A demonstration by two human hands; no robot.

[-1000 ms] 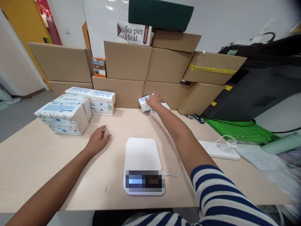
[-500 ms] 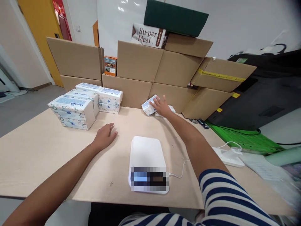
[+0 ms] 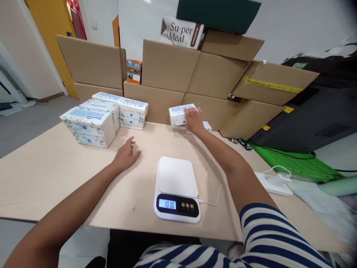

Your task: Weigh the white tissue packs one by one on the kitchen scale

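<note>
My right hand (image 3: 193,120) grips a white tissue pack (image 3: 177,116) with blue print, close to the cardboard boxes at the back. Behind that hand, another tissue pack (image 3: 207,125) lies partly hidden on the table. My left hand (image 3: 126,154) rests on the wooden table (image 3: 131,190), its fingers apart and nothing in them. To its upper left stand stacked tissue packs (image 3: 96,128) in several piles. Between my forearms sits a white kitchen scale (image 3: 178,176) with a bare platform; its lit display (image 3: 167,204) reads 103.0.
Cardboard boxes (image 3: 164,63) form a wall along the table's back. A white power strip (image 3: 275,186) lies at right, beside a green crate (image 3: 290,162) and a large black case (image 3: 320,115). A thin white cable (image 3: 216,199) runs from the scale.
The tissue pack in my right hand was tilted and has come up level, lifted slightly. My left hand stays on the table. The scale's display, blurred out earlier, is readable.
</note>
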